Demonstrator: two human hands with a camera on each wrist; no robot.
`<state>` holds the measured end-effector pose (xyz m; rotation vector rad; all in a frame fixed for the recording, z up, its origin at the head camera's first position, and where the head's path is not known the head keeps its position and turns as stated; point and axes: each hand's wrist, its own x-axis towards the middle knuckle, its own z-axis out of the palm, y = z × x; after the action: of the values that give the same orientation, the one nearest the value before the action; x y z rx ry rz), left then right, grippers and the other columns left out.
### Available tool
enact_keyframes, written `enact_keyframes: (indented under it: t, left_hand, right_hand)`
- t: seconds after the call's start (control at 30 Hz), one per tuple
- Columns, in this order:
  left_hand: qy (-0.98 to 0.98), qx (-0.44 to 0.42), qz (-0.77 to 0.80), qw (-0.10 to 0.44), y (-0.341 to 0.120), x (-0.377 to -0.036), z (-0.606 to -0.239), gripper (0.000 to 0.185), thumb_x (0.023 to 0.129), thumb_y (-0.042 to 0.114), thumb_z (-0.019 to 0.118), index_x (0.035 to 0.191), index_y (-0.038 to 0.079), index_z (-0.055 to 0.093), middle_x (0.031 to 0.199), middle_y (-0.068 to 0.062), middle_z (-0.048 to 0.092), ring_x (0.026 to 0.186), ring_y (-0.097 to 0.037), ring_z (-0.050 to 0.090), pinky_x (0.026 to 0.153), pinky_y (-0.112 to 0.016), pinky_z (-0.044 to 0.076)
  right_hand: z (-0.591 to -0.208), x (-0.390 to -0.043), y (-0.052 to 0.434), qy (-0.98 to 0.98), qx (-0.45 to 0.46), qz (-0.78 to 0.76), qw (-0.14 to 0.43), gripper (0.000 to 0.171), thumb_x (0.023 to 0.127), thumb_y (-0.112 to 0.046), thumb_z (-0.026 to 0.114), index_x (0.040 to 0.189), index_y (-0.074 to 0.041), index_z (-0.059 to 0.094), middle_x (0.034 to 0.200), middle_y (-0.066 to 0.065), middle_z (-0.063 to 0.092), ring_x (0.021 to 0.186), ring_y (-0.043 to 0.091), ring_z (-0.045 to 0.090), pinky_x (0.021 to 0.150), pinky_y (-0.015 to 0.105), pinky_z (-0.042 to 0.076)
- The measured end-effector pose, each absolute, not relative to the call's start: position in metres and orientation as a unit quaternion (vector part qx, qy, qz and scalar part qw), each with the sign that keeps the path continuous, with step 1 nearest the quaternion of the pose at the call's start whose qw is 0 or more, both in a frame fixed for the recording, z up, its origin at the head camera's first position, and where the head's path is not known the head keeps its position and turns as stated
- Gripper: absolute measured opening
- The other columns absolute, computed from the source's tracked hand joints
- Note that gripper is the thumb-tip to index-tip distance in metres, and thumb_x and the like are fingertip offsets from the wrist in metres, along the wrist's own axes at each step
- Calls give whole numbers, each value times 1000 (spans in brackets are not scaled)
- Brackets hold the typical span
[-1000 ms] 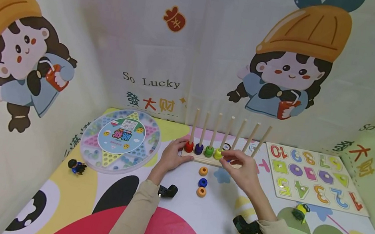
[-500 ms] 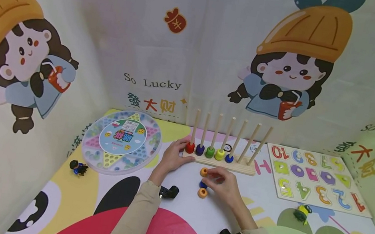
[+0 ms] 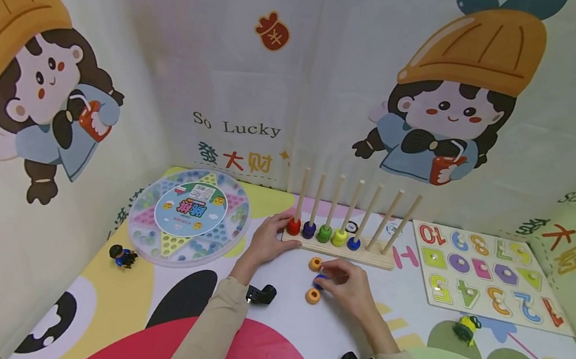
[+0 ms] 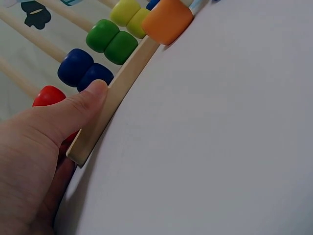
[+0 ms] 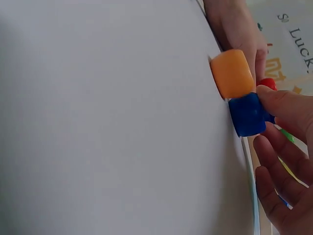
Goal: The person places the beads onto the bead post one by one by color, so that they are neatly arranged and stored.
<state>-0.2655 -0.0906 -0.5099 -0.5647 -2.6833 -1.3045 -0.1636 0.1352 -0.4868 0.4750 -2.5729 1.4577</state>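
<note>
Pinching the blue ring (image 3: 319,280) between thumb and fingertips, the right hand (image 3: 347,284) sits low on the tabletop (image 3: 278,321), just at 6 o'clock from the peg board (image 3: 337,250). In the right wrist view the ring (image 5: 248,114) lies flat against the surface, with the thumb on one side and the fingers (image 5: 281,161) curling in from the other. It looks gripped but not yet lifted.

Two orange rings flank it. One (image 3: 315,263) lies at 12 o'clock from the blue ring, between it and the board; the other (image 3: 312,296) lies at 6 o'clock, nearer the person. The three form a short line running toward the board.

The left hand (image 3: 270,240) rests at the board's 9 o'clock end, its thumb (image 4: 78,105) pressed on the wooden edge (image 4: 115,93) beside the red bead (image 4: 48,95), its fingers laid round that end, bracing it.

Seven pegs stand upright along the board, which runs from 9 to 3 o'clock. The five nearest the left hand carry one bead each: red (image 3: 294,227), dark blue (image 3: 309,230), green (image 3: 324,234), yellow (image 3: 338,237) and blue (image 3: 353,243). The two at the 3 o'clock end (image 3: 390,219) are bare. From the held ring those bare pegs lie at about 1 o'clock, on the right hand's own side, so that hand is nearer to them. The ring's hole faces up, in line with the upright pegs.
</note>
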Motion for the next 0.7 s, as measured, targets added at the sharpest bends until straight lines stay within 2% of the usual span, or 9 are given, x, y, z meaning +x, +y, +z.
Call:
enact_keyframes:
  t: [0.27, 0.53, 0.7]
  left_hand:
    - [-880, -190, -432, 57, -91, -265, -509, 67, 81, 31, 82, 134, -4, 58, 147, -11, 48, 120, -30, 53, 97, -40, 49]
    - [-881, -183, -433, 50, -91, -265, -508, 69, 81, 31, 83, 135, -4, 57, 147, -11, 48, 122, -30, 52, 98, -40, 48]
    - [-885, -174, -430, 44, -90, -264, -508, 70, 81, 33, 82, 136, -3, 57, 148, -10, 48, 122, -29, 52, 99, -40, 47]
  right_hand:
    - [-487, -162, 151, -852, 185, 486, 63, 20, 81, -7, 81, 99, -1, 76, 93, 8, 73, 83, 19, 66, 72, 25, 56]
    - [-484, -160, 164, -859, 212, 465, 3, 35, 77, -7, 84, 110, -1, 73, 102, 10, 71, 90, 27, 66, 73, 27, 54]
    - [-485, -160, 166, -861, 216, 460, 8, 32, 80, -3, 81, 110, -1, 72, 104, 11, 72, 91, 24, 67, 73, 25, 54]
